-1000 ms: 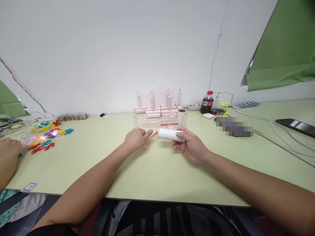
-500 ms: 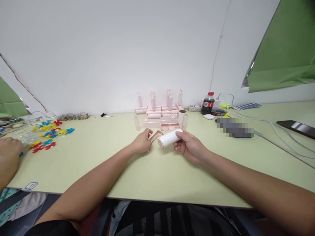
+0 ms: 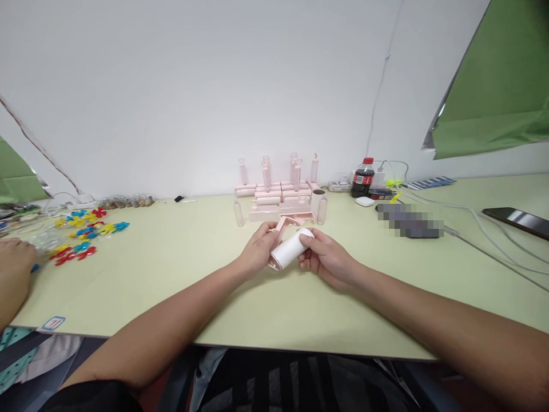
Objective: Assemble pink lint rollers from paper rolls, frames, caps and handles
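My right hand [image 3: 326, 260] is closed round a white paper roll [image 3: 290, 250], which is tilted with its near end pointing down-left. My left hand [image 3: 258, 252] pinches a pink plastic handle frame [image 3: 286, 223] that rises behind the roll and touches its near end. Both hands meet above the pale green table [image 3: 171, 269], a little in front of a cluster of pink roller parts [image 3: 277, 194].
A cola bottle [image 3: 362, 178], white adapter and cables lie at the back right, a dark phone [image 3: 517, 220] at far right. Coloured plastic flowers [image 3: 83, 234] lie at the left, where another person's hand [image 3: 15, 260] rests. Clear small tubes [image 3: 238, 213] stand near the pink parts.
My left hand picked the pink handle frame off the table and lifted it to the roll. My right hand tilted the roll and brought it toward the left hand.
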Action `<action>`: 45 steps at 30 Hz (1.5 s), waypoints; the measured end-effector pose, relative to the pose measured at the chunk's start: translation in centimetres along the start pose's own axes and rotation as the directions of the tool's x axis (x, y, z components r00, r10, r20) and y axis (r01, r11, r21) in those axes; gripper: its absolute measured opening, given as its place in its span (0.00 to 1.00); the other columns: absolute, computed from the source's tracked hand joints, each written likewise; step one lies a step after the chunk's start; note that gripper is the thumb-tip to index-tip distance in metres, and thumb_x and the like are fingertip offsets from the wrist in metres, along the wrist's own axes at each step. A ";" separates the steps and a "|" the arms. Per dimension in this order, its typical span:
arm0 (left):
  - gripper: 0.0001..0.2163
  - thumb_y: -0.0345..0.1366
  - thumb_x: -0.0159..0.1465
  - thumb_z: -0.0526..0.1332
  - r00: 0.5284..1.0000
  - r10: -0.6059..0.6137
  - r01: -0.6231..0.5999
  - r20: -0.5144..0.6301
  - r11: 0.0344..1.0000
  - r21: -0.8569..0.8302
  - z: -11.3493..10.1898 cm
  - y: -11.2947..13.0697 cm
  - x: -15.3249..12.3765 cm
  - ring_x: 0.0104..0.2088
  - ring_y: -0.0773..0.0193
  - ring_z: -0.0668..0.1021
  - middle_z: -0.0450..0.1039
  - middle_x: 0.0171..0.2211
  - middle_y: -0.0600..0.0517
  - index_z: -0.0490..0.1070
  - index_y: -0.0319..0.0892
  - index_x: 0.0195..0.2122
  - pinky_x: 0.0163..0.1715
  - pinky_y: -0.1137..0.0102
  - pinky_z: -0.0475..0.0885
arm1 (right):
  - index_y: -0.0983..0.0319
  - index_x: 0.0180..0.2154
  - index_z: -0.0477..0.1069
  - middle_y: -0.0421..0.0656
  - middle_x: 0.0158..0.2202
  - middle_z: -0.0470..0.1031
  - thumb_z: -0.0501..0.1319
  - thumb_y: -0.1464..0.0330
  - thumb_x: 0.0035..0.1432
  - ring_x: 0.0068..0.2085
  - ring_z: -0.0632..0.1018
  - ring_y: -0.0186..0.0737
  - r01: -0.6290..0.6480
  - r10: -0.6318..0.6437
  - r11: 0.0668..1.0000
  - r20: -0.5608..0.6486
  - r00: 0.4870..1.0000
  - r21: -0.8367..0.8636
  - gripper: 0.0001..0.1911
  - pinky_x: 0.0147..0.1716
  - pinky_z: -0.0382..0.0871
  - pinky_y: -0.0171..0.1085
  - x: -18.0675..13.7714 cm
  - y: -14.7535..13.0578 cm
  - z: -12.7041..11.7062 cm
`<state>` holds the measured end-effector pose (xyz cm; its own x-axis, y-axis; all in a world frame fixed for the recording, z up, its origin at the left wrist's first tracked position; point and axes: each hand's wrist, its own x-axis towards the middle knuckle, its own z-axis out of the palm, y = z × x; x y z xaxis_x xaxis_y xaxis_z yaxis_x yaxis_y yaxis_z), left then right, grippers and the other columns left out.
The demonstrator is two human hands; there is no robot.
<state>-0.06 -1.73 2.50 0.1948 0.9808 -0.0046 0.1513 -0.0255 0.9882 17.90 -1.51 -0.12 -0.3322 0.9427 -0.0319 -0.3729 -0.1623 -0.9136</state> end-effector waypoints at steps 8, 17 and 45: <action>0.12 0.40 0.62 0.55 0.997 -0.070 0.070 -0.030 0.998 0.005 0.4 0.3 -0.2 0.26 0.65 0.72 0.69 0.28 0.54 0.66 0.46 0.47 0.21 0.74 0.66 | 0.60 0.41 0.66 0.38 0.28 0.73 0.67 0.64 0.56 0.23 0.72 0.30 0.029 -0.026 0.998 0.047 0.999 -0.048 0.14 0.22 0.71 0.30 0.2 -0.1 -0.4; 0.12 0.43 0.66 0.53 0.999 -0.035 0.035 -0.026 0.999 -0.011 0.5 -0.1 -0.3 0.27 0.65 0.72 0.68 0.29 0.54 0.64 0.46 0.47 0.22 0.74 0.66 | 0.60 0.42 0.66 0.37 0.27 0.72 0.70 0.60 0.52 0.24 0.72 0.30 0.029 -0.026 0.996 0.035 0.999 -0.083 0.20 0.26 0.73 0.33 0.0 0.0 -0.3; 0.26 0.57 0.64 0.55 0.904 0.425 -0.426 0.049 0.881 0.204 0.8 -2.0 -0.9 0.47 0.55 0.76 0.72 0.50 0.43 0.61 0.41 0.53 0.41 0.65 0.71 | 0.56 0.51 0.68 0.46 0.44 0.76 0.47 0.49 0.65 0.42 0.76 0.44 -0.038 0.022 0.996 0.186 0.982 0.085 0.24 0.42 0.73 0.45 -1.7 0.1 1.8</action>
<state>0.23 -2.76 0.45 0.2878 0.8662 0.4086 0.2483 -0.4795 0.8417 16.87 -3.70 0.60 -0.4960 0.8680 0.0243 -0.4322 -0.2224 -0.8739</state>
